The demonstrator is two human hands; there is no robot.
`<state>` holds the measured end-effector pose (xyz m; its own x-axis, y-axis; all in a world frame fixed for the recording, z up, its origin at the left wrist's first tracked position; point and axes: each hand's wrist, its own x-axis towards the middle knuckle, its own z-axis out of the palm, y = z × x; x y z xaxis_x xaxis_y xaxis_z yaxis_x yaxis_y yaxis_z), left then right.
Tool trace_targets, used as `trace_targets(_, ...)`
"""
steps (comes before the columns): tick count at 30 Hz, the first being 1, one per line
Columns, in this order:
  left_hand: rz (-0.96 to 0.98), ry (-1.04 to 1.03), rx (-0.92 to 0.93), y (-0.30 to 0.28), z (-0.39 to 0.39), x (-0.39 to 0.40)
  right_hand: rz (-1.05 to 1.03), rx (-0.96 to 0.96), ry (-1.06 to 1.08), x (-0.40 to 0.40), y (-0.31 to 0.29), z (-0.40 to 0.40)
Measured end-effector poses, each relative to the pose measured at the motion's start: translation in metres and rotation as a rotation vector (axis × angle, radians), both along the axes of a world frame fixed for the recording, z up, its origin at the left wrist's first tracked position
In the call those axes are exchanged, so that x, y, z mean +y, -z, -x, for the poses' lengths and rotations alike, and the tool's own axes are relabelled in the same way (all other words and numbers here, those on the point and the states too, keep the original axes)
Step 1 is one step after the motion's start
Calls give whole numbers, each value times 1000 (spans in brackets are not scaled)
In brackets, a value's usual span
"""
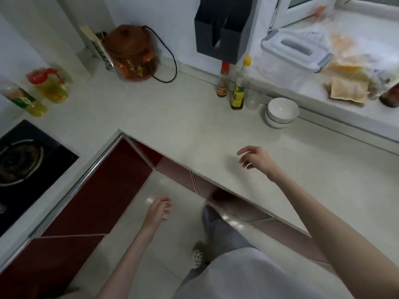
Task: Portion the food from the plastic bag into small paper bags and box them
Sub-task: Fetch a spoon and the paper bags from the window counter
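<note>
The L-shaped tabletop [172,117] spans the frame from 9 to 3 o'clock. A plastic bag [345,61] of food lies on the windowsill [367,35] at 1 o'clock, blurred, just beside a lidded white box [291,55]. A brown clay pot [131,52] stands at 11 o'clock; a gas hob [26,165] sits at 9 o'clock. Stacked white bowls [280,112] rest at 2 o'clock, near two sauce bottles [237,87]. The right hand [257,158] hovers over the tabletop at 3 o'clock, released, fingers loosely curled, holding nothing. The left hand [158,211] hangs over the floor [164,186] at 6 o'clock, also released.
</note>
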<state>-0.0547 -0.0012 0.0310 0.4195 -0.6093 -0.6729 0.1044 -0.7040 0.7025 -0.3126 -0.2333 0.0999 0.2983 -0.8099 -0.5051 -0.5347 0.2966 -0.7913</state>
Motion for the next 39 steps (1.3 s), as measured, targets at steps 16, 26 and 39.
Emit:
trace_targets(16, 100, -6, 10, -43, -86, -210, 178, -314, 234, -240, -64, -151)
trace_targets(26, 71, 82, 55, -41, -129, -288, 1012, 388, -150, -326, -115, -196)
trace_targets(39, 107, 356, 134, -38, -176, -368, 1020, 1264, -588, -365, -139, -230)
